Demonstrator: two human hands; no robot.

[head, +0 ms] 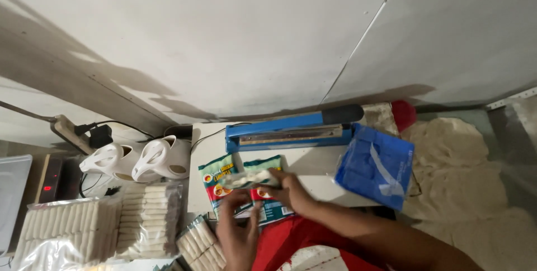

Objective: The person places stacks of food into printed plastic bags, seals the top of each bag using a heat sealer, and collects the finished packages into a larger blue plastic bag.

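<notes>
Red cloth [291,243] fills the lower edge of the view, and both forearms rise from it. Just above it, the left hand [239,232] is raised with fingers half curled near a printed packet [235,190]; whether it grips anything cannot be told through the motion blur. The right hand [291,191] is closed on a pale roll [249,178], held at the mouth of that glossy green and red packet. A second packet of the same kind [269,166] lies touching it on the white bench [313,167].

Behind the packets, along the bench's far edge, a blue sealer [288,131] with a black handle is set lengthwise. A crumpled blue bag [376,166] overhangs the bench's right edge. To the left, clear bags of ribbed cream rolls [106,226] are stacked, with more rolls [200,243] close beside the left hand. Two white moulded plastic pieces [140,159] stand behind the stacks, near a plug strip [75,134] and a dark box with a red display [49,178]. A plain grey wall [224,36] closes the far side. Open bench is left only between the packets and the blue bag.
</notes>
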